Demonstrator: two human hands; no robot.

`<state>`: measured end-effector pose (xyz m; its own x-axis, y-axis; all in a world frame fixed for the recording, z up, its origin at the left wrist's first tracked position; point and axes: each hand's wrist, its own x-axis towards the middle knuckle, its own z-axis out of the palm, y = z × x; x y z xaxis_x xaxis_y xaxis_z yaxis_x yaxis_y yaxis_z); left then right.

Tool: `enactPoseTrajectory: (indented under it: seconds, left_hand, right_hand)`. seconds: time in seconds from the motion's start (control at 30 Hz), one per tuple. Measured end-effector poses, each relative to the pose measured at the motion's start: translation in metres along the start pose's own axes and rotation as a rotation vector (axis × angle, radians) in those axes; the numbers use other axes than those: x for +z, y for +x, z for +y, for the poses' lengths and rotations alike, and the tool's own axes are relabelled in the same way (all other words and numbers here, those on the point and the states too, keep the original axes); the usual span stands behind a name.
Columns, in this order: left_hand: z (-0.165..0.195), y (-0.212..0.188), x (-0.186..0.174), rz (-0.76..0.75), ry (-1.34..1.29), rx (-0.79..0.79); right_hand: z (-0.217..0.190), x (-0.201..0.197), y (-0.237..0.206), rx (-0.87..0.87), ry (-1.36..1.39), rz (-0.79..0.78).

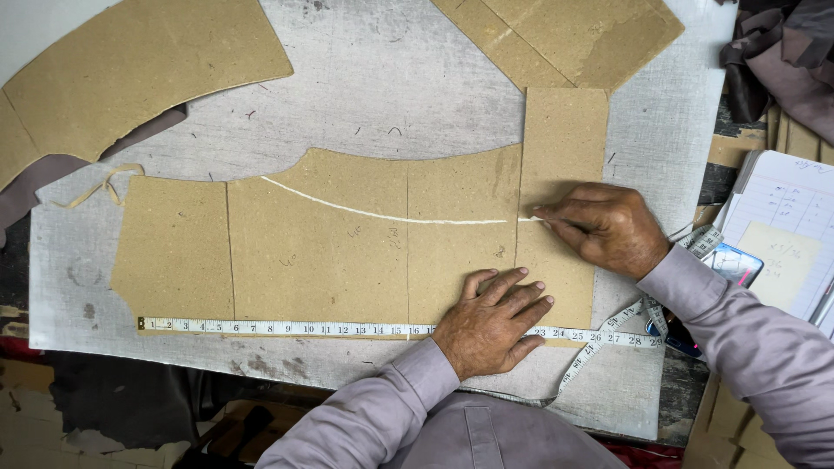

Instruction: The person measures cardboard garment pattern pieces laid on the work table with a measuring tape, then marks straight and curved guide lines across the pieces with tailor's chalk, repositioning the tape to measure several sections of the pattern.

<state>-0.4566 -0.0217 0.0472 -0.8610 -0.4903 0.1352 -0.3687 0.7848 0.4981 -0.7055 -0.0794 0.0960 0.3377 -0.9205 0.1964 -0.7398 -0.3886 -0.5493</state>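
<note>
**Chalk line nearly across the cardboard pattern**

Right hand is out at the far end of the white chalk line, fingers pressed together and pinching what looks like a small piece of chalk, too small to make out clearly. The tip sits right where the line reaches the narrow upright cardboard strip. The curve starts high near the notch in the big cardboard pattern, sweeps down and runs flat to the seam, so by my reading most of the marking is done and only the last bit over the strip remains unmarked.

Left hand lies flat, fingers spread, pinning the lower edge of the pattern and lying over the tape measure, which runs along the bottom edge from the left corner and trails off in a loop to the right. Everything lies on a pale grey cloth-covered surface.

More cardboard pieces sit up top left and right, untouched. A notebook lies off to the right, dark fabric bunched above it
</note>
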Motion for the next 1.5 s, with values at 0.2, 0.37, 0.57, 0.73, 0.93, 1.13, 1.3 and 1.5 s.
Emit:
enactPoseTrajectory:
  seconds: [0.2, 0.37, 0.57, 0.73, 0.93, 1.13, 1.3, 1.5]
  left_hand:
    - [0.0, 0.0, -0.001, 0.004, -0.011, 0.0]
    - [-0.001, 0.0, -0.001, 0.005, -0.008, 0.005]
    - [-0.001, 0.0, 0.001, 0.0, 0.0, 0.003]
    - [-0.003, -0.002, 0.002, -0.002, 0.007, 0.005]
    - [-0.002, -0.002, 0.002, 0.003, 0.015, 0.006]
    - [-0.002, -0.001, 0.001, -0.002, -0.001, 0.001]
    - [-0.001, -0.002, 0.003, -0.008, 0.008, -0.001]
    - [0.001, -0.003, 0.002, -0.006, -0.017, -0.005]
  right_hand:
    - [-0.007, 0.008, 0.011, -0.048, 0.024, 0.006]
    - [-0.012, 0.012, 0.016, -0.08, 0.018, 0.018]
    - [-0.012, 0.016, 0.02, -0.081, 0.027, 0.011]
    - [-0.015, 0.021, 0.022, -0.09, 0.027, 0.036]
    - [-0.015, 0.023, 0.023, -0.096, 0.053, 0.025]
    - [-0.014, 0.023, 0.026, -0.088, 0.045, -0.005]
    - [-0.029, 0.011, 0.019, -0.085, 0.056, 0.11]
    - [-0.063, -0.022, -0.052, 0.297, 0.315, 0.259]
